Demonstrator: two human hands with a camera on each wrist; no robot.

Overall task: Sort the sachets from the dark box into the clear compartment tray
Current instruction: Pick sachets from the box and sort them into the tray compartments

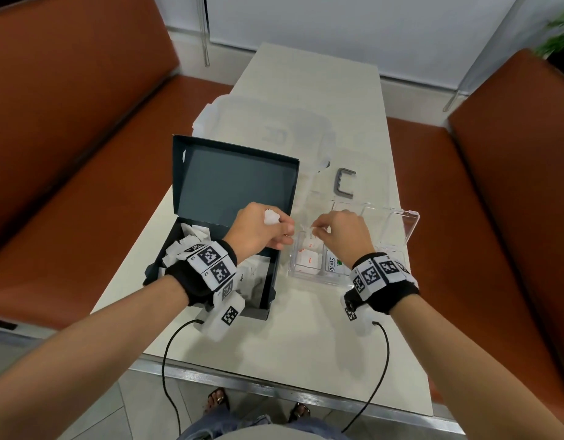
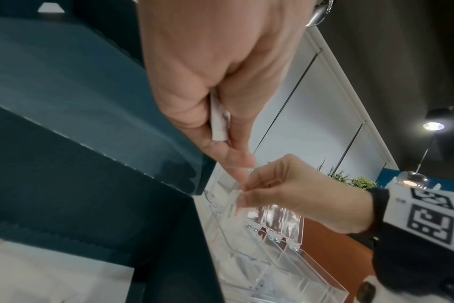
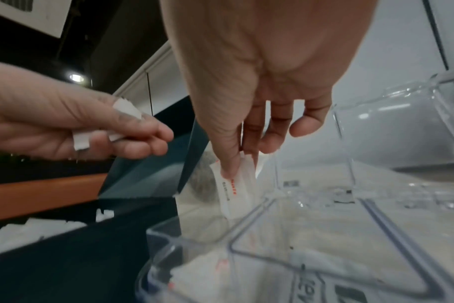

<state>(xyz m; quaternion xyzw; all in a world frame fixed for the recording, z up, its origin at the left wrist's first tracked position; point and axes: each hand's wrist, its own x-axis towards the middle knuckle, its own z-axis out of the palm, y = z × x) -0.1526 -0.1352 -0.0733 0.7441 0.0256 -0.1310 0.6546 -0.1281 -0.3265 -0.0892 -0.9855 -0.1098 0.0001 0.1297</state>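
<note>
The dark box (image 1: pixel 268 281) stands open at the left, with white sachets (image 1: pixel 195 236) heaped inside. Right of it sits the clear compartment tray (image 1: pixel 398 230); its near compartments hold white sachets with red print (image 1: pixel 311 260) and a Stevia sachet (image 1: pixel 333 265). My left hand (image 1: pixel 258 230) hovers between box and tray, gripping a bunch of white sachets (image 3: pixel 125 110). My right hand (image 1: pixel 341 233) is over the tray's left compartment, thumb and fingers pinching a white sachet with red print (image 3: pixel 236 190) that hangs down over the tray rim.
A frosted plastic lidded container (image 1: pixel 265 131) lies behind the box, and a grey U-shaped handle (image 1: pixel 345 184) sits behind the tray. Brown bench seats (image 1: pixel 84 154) flank the narrow table (image 1: pixel 306 328). Cables trail from both wrists over the near edge.
</note>
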